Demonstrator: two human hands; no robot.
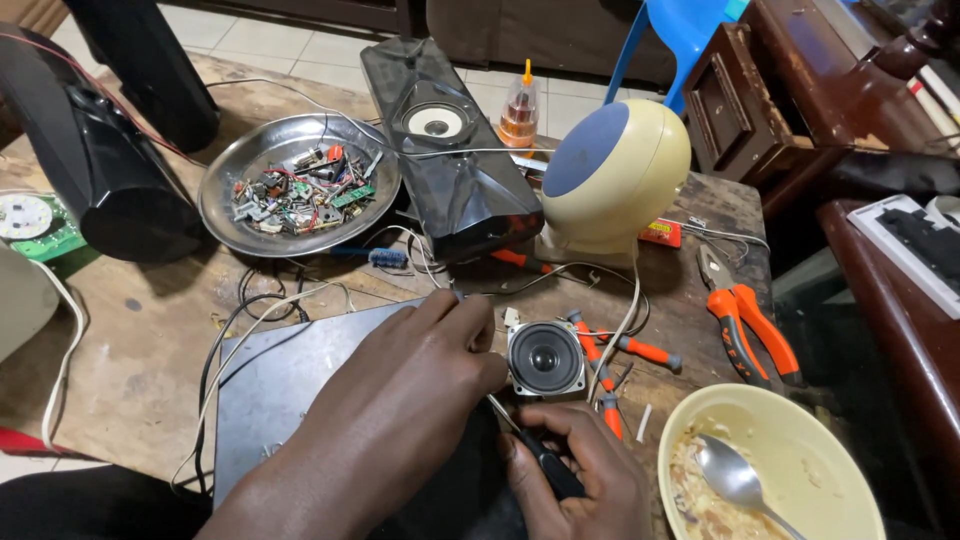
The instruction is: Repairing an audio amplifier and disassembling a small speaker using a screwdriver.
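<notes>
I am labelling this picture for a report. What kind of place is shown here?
Probably a small electronics repair bench: a metal bowl of loose parts, opened speakers and orange pliers lie on a worn wooden table.

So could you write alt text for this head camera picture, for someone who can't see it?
Two bare hands work on a small square speaker driver on a cluttered wooden workbench: the left hand rests beside it, the right hand holds a black-handled screwdriver. Around them lie orange pliers, a steel dish of electronic parts, speaker cabinets and a food bowl.
</notes>
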